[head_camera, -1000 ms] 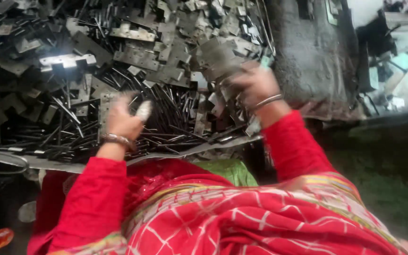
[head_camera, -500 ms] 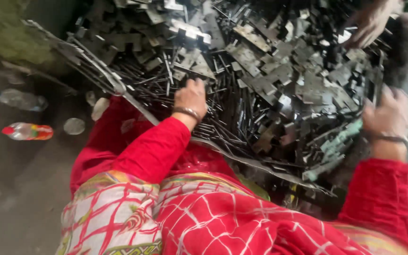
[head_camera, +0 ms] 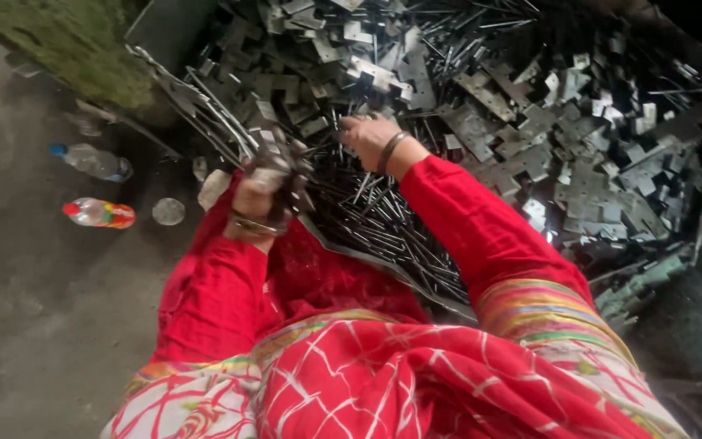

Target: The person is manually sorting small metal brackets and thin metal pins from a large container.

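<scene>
Steel everywhere in the head view: flat stamped metal plates (head_camera: 489,89) and thin rods (head_camera: 383,219) heaped on the tabletop (head_camera: 696,236). Judged risky: sharp edges could have cut bare skin, and loose pieces could have slid off the raised bundle. Left hand (head_camera: 266,195) lifted at the heap's near edge, fingers (head_camera: 282,175) closed tight round a bunch of metal pieces (head_camera: 274,154). Right hand (head_camera: 371,138) laid on the rods, fingers half spread, touching and not clearly gripping.
</scene>
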